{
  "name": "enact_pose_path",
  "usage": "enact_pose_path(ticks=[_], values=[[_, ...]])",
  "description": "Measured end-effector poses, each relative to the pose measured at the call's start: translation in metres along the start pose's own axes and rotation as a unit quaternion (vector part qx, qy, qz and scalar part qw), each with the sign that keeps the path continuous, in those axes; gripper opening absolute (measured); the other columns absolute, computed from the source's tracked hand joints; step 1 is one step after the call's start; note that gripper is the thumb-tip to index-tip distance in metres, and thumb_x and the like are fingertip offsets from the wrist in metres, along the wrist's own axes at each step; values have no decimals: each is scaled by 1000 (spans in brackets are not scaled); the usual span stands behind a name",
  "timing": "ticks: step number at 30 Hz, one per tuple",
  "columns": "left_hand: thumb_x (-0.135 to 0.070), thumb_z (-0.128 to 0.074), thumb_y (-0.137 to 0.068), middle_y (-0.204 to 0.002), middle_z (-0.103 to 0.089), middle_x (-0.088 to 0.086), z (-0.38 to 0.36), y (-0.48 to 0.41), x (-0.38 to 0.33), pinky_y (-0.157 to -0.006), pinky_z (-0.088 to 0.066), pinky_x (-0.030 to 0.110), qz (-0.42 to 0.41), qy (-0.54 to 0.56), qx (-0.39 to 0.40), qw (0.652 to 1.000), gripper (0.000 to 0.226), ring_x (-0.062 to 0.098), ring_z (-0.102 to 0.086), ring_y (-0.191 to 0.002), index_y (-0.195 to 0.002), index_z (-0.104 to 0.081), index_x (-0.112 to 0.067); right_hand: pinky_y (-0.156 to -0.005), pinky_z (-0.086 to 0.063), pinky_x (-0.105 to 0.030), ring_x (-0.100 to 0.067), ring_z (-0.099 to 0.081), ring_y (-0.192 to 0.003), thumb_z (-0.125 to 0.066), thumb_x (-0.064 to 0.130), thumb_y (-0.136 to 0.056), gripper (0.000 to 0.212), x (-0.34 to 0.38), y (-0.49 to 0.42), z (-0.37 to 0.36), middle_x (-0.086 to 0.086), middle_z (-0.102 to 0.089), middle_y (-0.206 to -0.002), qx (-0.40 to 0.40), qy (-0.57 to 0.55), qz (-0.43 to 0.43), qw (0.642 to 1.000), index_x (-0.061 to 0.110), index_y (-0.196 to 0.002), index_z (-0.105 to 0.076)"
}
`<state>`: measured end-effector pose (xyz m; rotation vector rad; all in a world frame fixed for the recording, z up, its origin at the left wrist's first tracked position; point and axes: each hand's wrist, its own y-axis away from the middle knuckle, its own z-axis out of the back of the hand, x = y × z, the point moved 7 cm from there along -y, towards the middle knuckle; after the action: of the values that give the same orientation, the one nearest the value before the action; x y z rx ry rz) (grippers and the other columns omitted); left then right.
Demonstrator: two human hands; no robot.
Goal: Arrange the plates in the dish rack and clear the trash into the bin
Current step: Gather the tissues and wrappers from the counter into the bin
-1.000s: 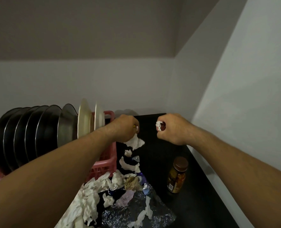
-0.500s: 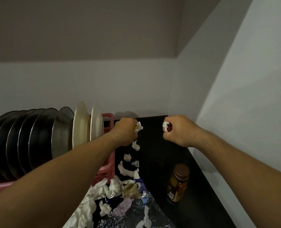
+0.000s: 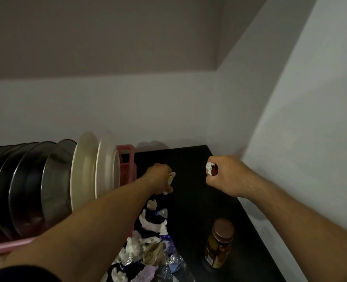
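White scraps (image 3: 209, 167) sat clenched in our left hand (image 3: 159, 178) and right hand (image 3: 227, 177); with plates (image 3: 83, 169) racked, we were clearing trash (image 3: 148, 248), and next needed the bin, unseen.

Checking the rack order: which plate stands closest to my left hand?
The smaller cream plate, last in the row beside the pink plastic dish rack's end wall. The larger cream plate and the dark steel plates stand farther left.
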<state>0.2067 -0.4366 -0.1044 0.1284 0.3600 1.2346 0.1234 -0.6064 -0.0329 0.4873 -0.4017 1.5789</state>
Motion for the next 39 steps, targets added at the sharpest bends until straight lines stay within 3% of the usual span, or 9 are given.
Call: enact_pose_path(ticks=[6, 11, 18, 21, 26, 31, 35, 37, 39], values=[[-17, -68, -87, -123, -55, 11, -33, -27, 13, -93, -52, 36, 91, -31, 99, 990, 44, 23, -59, -107, -127, -52, -9, -58, -49, -26, -13, -62, -71, -73, 23, -85, 16, -4, -14, -6, 2, -62, -81, -2, 17, 15, 1000, 26, -82, -58], [-17, -61, -92, -119, -55, 10, -44, -34, 12, -93, -51, 36, 98, -66, 88, 989, 31, 23, -58, -104, -122, -54, -10, -63, -54, -27, -11, -62, -72, -73, 28, -86, 15, -1, -18, -4, 5, -62, -82, -11, 32, 24, 999, 29, -86, -58], [-24, -59, -91, -98, -60, 7, 1, 10, -7, -78, -55, 36, 8, 2, -53, 999, 13, 21, -61, -86, -98, -60, -13, -62, -57, -35, -13, -63, -66, -74, 28, -83, 14, 28, -3, 22, 5, -64, -74, -82, 20, 48, 995, 28, -79, -61], [-26, -63, -87, -91, -57, 2, 32, 52, -13, -62, -47, 29, -52, 7, -118, 992, 10, 18, -58, -78, -89, -55, -20, -55, -51, -32, -13, -61, -64, -75, 30, -82, 18, 47, 12, 28, 6, -62, -70, -123, 18, 59, 991, 26, -74, -59], [-28, -66, -87, -97, -56, -1, 61, 132, 3, -71, -51, 30, -134, 33, -149, 979, 17, 15, -57, -83, -100, -60, -19, -53, -47, -27, -12, -62, -62, -70, 33, -87, 15, 88, 49, 5, 4, -63, -71, -100, -3, 50, 994, 26, -79, -59], [-27, -65, -85, -91, -56, -3, 64, 204, 51, -73, -52, 32, -169, 42, -181, 968, 12, 14, -57, -81, -81, -55, -24, -59, -48, -29, -15, -63, -70, -61, 31, -93, 9, 134, 104, -42, 1, -64, -79, -70, -38, 16, 997, 23, -88, -61], [-31, -64, -84, -77, -59, -13, 42, 264, 102, -57, -42, 14, -200, 110, -173, 958, 14, 1, -58, -68, -73, -55, -34, -57, -44, -29, -15, -58, -68, -57, 27, -93, 15, 185, 156, -95, 2, -62, -76, -76, -40, 20, 996, 17, -82, -60], [-29, -64, -84, -82, -61, -14, 25, 286, 126, -59, -43, 19, -206, 111, -158, 959, 7, 5, -61, -74, -84, -59, -33, -55, -40, -22, -5, -52, -62, -55, 24, -93, 18, 210, 181, -125, 9, -60, -71, -60, -88, 23, 994, 20, -76, -56], [-25, -62, -84, -98, -58, -13, 10, 306, 147, -65, -43, 24, -210, 94, -157, 960, 29, 11, -58, -86, -112, -58, -30, -59, -38, -22, -2, -47, -63, -52, 23, -91, 19, 227, 200, -153, 13, -55, -69, -40, -123, 16, 991, 23, -72, -51]])
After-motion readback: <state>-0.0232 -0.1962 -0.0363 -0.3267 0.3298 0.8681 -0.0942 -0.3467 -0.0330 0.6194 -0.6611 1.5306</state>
